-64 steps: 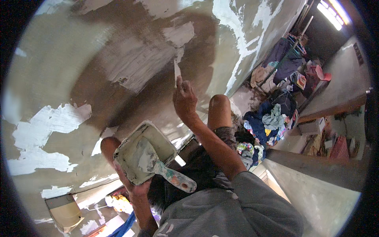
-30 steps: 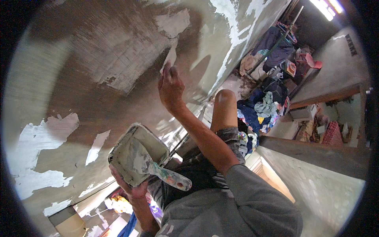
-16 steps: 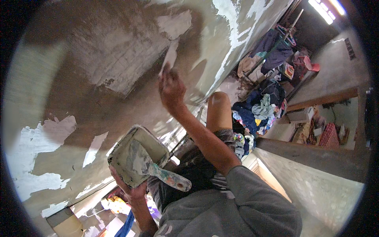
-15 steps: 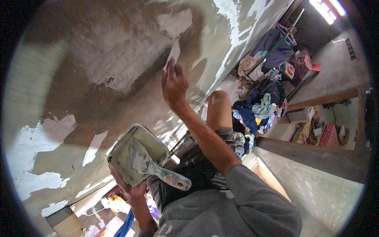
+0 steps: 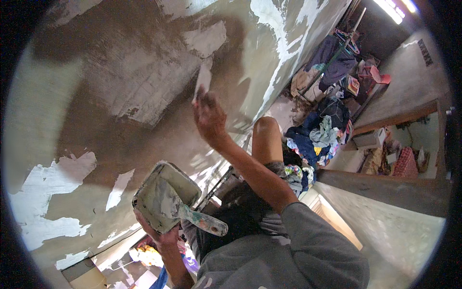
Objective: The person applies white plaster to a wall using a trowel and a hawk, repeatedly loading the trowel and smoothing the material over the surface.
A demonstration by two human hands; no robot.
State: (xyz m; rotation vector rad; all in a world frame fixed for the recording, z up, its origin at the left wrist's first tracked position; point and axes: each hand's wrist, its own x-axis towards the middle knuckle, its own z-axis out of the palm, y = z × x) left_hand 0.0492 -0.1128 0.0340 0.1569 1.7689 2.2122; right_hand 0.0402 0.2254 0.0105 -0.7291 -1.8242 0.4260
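Observation:
My right hand (image 5: 210,118) is raised against the wall (image 5: 120,72) and grips a putty knife (image 5: 202,81), whose pale blade lies flat on the patchy grey and white plaster. My left hand (image 5: 161,236) holds up a plaster tray (image 5: 163,195) from beneath, down at the lower left. The tray is smeared with grey filler, and a second trowel with a stained handle (image 5: 204,222) lies across it, sticking out to the right. My bare knee (image 5: 265,135) shows just right of the raised forearm.
A heap of clothes (image 5: 320,132) lies on the floor to the right, with more garments hanging on a rack (image 5: 337,53) behind it. A red plastic chair (image 5: 373,74) stands farther back. A low concrete wall edge (image 5: 385,188) runs along the right.
My right hand has drawn the putty knife along the wall, up from its earlier spot and then slightly back down. The tray in my left hand has stayed nearly still.

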